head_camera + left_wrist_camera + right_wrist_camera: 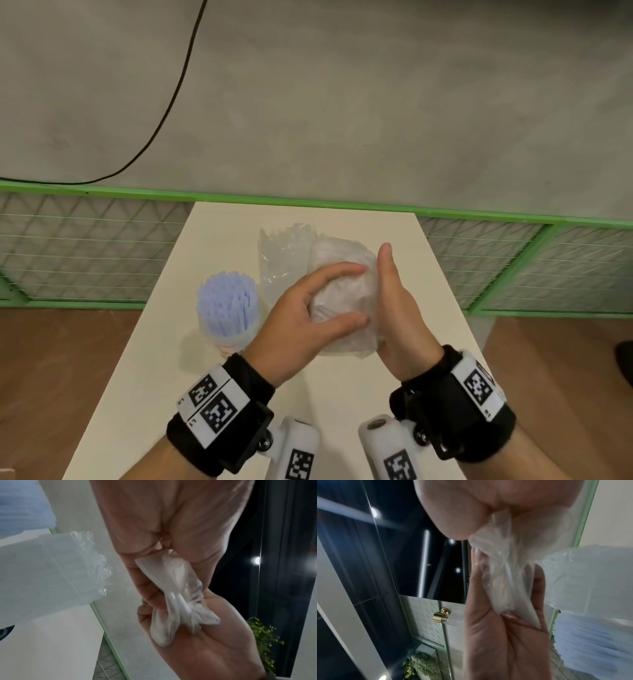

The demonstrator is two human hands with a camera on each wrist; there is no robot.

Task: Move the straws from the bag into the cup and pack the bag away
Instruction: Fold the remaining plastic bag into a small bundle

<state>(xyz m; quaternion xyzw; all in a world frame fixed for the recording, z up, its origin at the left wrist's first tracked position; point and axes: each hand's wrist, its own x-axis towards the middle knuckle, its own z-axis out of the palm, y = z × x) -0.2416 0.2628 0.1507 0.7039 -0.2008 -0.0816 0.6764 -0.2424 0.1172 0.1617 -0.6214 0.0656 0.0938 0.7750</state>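
Head view: the left hand (301, 318) curls thumb and fingers round the crumpled clear bag (342, 294); the right hand (394, 308), fingers straight, presses flat against the bag's other side. The cup (236, 339) holding pale blue straws (226, 301) stands just left of the hands on a cream table (342, 397). Square black-and-white coded tags on both wristbands; no readable words. Green-framed mesh fence and grey wall behind.

Left wrist view: bag (176, 596) squeezed between both palms.

Right wrist view: blurred; a brass knob (441, 615), probably door hardware.
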